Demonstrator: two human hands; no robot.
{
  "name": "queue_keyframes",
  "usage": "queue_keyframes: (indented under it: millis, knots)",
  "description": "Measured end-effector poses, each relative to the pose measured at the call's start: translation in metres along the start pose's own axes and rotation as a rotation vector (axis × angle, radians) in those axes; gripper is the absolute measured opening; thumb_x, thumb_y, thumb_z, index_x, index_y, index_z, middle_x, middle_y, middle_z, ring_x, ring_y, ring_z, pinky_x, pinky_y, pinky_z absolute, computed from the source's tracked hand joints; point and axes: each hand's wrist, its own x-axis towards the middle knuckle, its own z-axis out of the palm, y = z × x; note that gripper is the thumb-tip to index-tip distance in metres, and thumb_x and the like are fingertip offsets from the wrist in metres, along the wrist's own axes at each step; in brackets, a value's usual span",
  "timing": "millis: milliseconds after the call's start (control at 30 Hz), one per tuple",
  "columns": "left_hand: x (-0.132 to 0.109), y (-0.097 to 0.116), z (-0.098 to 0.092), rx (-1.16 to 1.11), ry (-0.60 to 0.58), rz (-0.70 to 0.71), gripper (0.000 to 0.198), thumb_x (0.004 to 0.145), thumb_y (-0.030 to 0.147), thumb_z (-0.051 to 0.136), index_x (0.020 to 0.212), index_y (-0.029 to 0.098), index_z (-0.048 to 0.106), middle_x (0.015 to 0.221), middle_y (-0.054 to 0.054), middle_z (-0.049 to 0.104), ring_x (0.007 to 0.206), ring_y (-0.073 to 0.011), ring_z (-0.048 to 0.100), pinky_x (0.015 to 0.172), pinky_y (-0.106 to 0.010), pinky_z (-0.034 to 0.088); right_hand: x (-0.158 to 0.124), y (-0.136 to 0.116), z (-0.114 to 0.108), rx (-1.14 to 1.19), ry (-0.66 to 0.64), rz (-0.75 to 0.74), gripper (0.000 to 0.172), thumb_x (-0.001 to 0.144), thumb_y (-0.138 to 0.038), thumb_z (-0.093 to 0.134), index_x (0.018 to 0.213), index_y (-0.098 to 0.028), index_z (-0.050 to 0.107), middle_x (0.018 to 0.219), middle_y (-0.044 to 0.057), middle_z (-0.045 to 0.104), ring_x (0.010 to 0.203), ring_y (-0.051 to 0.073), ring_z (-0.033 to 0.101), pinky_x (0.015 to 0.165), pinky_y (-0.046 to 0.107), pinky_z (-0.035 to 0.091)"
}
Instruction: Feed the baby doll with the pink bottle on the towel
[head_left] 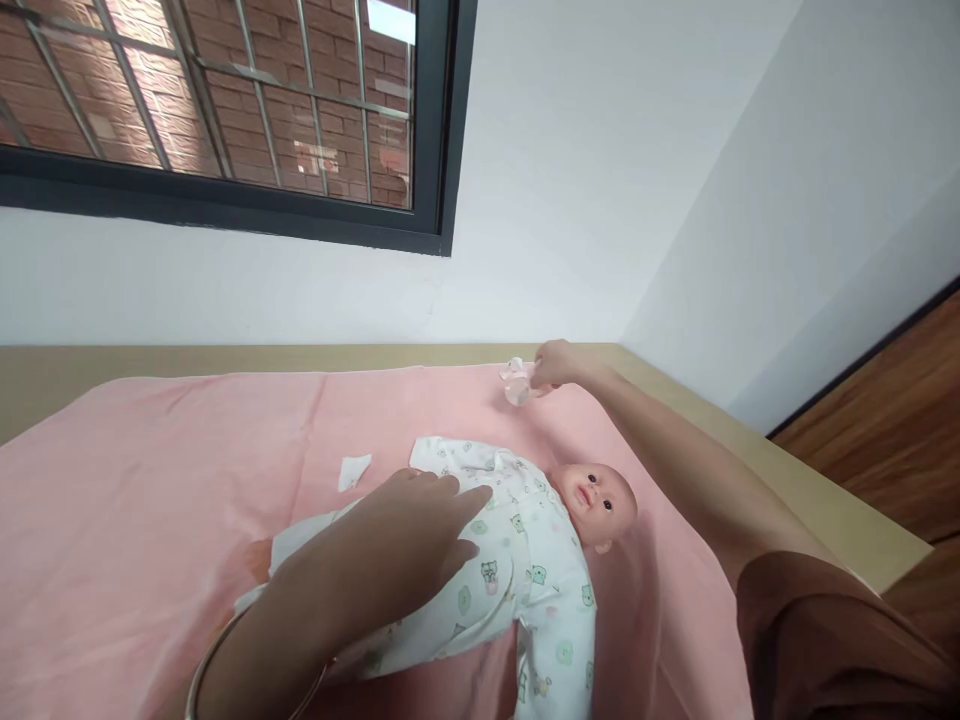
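Observation:
A baby doll (592,495) in a white printed sleepsuit (517,570) lies on its back on a pink sheet (150,500), head to the right. My left hand (412,530) rests flat on the doll's belly, fingers stretched out. My right hand (555,365) reaches to the far edge of the sheet and pinches a small clear container (517,385) with a pale pink bit on top.
A small white scrap (352,470) lies on the sheet beyond my left hand. The sheet covers a beige table (825,510) set against a white wall under a dark-framed window (225,110). Wooden floor shows at the right.

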Motion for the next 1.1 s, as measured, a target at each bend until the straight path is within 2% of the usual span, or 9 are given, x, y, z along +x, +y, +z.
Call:
queue_keyframes:
  millis: [100,200,367,467,600,733,867,967,1100]
  knots:
    - [0.003,-0.003,0.001,-0.029,-0.049,0.021,0.03,0.09,0.03,0.055,0.12,0.034,0.059,0.1,0.0,0.07,0.083,-0.0218,0.063,0.078,-0.035,0.048,-0.015,0.027,0.012,0.035,-0.083,0.077,0.022,0.059,-0.021,0.065,0.077,-0.01,0.066,0.072,0.008,0.068,0.064,0.018,0.064,0.056,0.026,0.047]
    - [0.005,-0.004,0.001,-0.049,-0.058,0.002,0.039,0.092,0.027,0.051,0.13,0.034,0.053,0.109,-0.002,0.069,0.088,-0.0232,0.063,0.078,-0.035,0.048,-0.023,0.039,0.026,0.075,-0.164,0.07,0.028,0.061,-0.026,0.068,0.084,-0.01,0.066,0.077,0.008,0.069,0.063,0.017,0.065,0.058,0.026,0.05]
    - [0.009,-0.003,0.001,-0.077,-0.087,-0.01,0.04,0.09,0.024,0.053,0.129,0.035,0.053,0.104,-0.001,0.07,0.086,-0.0232,0.064,0.073,-0.033,0.046,-0.011,0.041,0.04,0.057,-0.235,0.001,0.038,0.054,-0.029,0.071,0.087,-0.012,0.066,0.08,0.007,0.068,0.065,0.022,0.067,0.06,0.033,0.054]
    - [0.012,-0.003,0.001,-0.08,-0.11,-0.016,0.039,0.089,0.022,0.054,0.126,0.034,0.055,0.098,0.001,0.07,0.082,-0.0224,0.064,0.07,-0.031,0.044,0.002,0.037,0.047,0.048,-0.257,-0.019,0.037,0.052,-0.027,0.071,0.084,-0.011,0.065,0.077,0.007,0.067,0.063,0.024,0.067,0.061,0.036,0.055]
    - [0.011,-0.004,0.001,-0.08,-0.131,-0.011,0.041,0.093,0.025,0.05,0.132,0.034,0.051,0.107,-0.001,0.07,0.087,-0.0223,0.065,0.073,-0.032,0.045,0.011,0.031,0.05,0.086,-0.269,-0.033,0.039,0.053,-0.028,0.072,0.087,-0.01,0.063,0.08,0.008,0.066,0.062,0.024,0.066,0.06,0.037,0.056]
    - [0.01,-0.007,-0.002,-0.107,-0.182,-0.063,0.046,0.094,0.028,0.048,0.139,0.035,0.047,0.119,-0.004,0.068,0.097,-0.0258,0.064,0.079,-0.036,0.047,0.009,0.028,0.045,0.136,-0.25,-0.057,0.045,0.056,-0.033,0.074,0.094,-0.011,0.062,0.084,0.009,0.066,0.065,0.024,0.067,0.058,0.035,0.057]
    - [0.011,-0.01,-0.005,-0.13,-0.212,-0.086,0.042,0.097,0.034,0.043,0.138,0.033,0.049,0.122,-0.005,0.066,0.102,-0.0284,0.063,0.082,-0.04,0.048,0.0,0.034,0.036,0.213,-0.198,-0.079,0.062,0.063,-0.042,0.073,0.116,-0.015,0.055,0.094,0.008,0.067,0.071,0.02,0.067,0.054,0.03,0.055]
    - [0.012,-0.01,-0.004,-0.139,-0.21,-0.097,0.041,0.097,0.035,0.043,0.137,0.032,0.05,0.122,-0.006,0.066,0.103,-0.0297,0.063,0.083,-0.041,0.048,-0.011,0.046,0.036,0.356,-0.135,-0.073,0.056,0.069,-0.047,0.068,0.114,-0.019,0.053,0.097,0.007,0.067,0.074,0.019,0.068,0.051,0.027,0.053]
    - [0.015,-0.007,0.001,-0.154,-0.222,-0.072,0.037,0.095,0.033,0.047,0.131,0.031,0.055,0.118,-0.006,0.067,0.098,-0.0289,0.064,0.081,-0.04,0.047,-0.027,0.069,0.053,0.706,0.063,-0.029,0.049,0.075,-0.052,0.063,0.11,-0.021,0.047,0.103,0.005,0.063,0.074,0.016,0.067,0.055,0.026,0.053]
